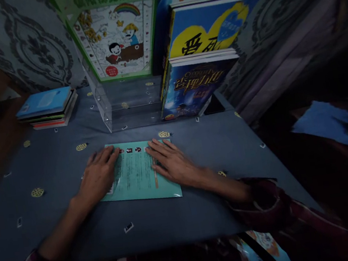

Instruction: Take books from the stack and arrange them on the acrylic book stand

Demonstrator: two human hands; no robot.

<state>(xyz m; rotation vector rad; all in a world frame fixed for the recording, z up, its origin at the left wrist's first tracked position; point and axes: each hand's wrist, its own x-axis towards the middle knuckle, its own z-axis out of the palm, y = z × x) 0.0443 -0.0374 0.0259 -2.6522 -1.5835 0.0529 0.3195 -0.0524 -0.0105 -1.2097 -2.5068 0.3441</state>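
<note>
A thin turquoise book [136, 173] with small pictures and lines of print lies flat on the table in front of me. Over its left edge rests my left hand [100, 172], palm down with the fingers stretched out. My right hand [172, 161] lies flat on the right part of the same book, fingers spread towards the upper edge. Neither hand is wrapped round anything. The parts of the cover under both hands are hidden.
Behind the book stands a clear acrylic rack [135, 116] holding a green picture book [114, 39], a blue-and-yellow book [210, 24] and a dark blue book [196, 83]. A stack of books [47, 103] lies at the back left. A patterned cloth [227, 140] covers the table.
</note>
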